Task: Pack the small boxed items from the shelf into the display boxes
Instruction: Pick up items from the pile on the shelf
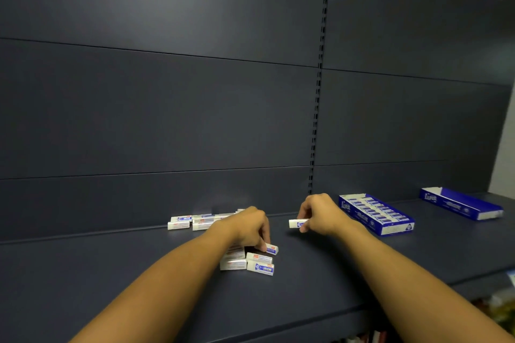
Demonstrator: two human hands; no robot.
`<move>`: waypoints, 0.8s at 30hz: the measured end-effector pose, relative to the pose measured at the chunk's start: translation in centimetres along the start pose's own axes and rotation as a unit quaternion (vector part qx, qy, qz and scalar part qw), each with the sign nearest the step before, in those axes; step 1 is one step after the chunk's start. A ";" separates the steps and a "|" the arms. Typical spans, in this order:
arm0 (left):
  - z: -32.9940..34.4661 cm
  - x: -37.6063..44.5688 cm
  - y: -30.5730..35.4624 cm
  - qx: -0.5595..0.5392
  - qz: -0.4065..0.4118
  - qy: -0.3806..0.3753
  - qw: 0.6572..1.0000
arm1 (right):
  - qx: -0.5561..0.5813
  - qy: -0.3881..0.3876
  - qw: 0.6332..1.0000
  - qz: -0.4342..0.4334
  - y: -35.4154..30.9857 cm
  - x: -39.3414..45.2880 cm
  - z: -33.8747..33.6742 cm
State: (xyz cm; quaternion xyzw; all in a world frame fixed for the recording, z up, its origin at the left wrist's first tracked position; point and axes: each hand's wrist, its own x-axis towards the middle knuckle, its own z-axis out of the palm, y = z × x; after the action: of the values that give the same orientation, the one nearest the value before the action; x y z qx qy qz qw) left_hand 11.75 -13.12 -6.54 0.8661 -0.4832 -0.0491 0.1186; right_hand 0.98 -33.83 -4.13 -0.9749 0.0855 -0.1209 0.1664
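Low in the middle of the frame, on the dark shelf (pixel 306 281), the small white-and-blue boxes lie in two loose groups: a near pile (pixel 248 262) just under the left hand, and a far row (pixel 195 222) against the back panel, a little up and to the left. The left hand (pixel 245 227) has its fingers curled down onto one box (pixel 271 248) at the top right of the near pile, pinching it by its end. The right hand (pixel 320 214) holds a single box (pixel 297 223) just clear of the shelf, the grip closed on one end with the rest sticking out to the left. To the right of that hand stands a blue display box (pixel 376 216), already well filled with rows of the same boxes; further toward the right edge lies a second display box (pixel 462 206), whose contents cannot be seen. The boxes look light, stiff and thin-walled, likely smooth card, so they should lift easily with a two-finger pinch but could slide off one another if the pile is nudged. The long sides seem the better place to hold, since an end pinch lets a box swing. Slotting one into the tight rows probably calls for lowering it edge-first and square.
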 end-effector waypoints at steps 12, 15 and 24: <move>-1.1 2.3 4.7 0.004 0.020 0.039 0.999 | -0.018 -0.023 0.993 0.118 4.9 -7.6 -2.3; -0.8 2.6 7.2 0.003 0.019 0.053 0.998 | -0.028 -0.020 0.990 0.137 6.2 -9.0 -3.8; 0.7 3.8 14.8 0.026 0.005 0.080 0.996 | -0.059 0.031 0.989 0.133 10.7 -13.4 -7.8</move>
State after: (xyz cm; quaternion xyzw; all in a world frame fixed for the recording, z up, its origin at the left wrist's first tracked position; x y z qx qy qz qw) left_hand 1.41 -23.92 -3.36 0.8678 -0.4773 0.0335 0.1340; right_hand -15.30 -43.40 -3.47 -0.9588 0.2262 -0.1226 0.1205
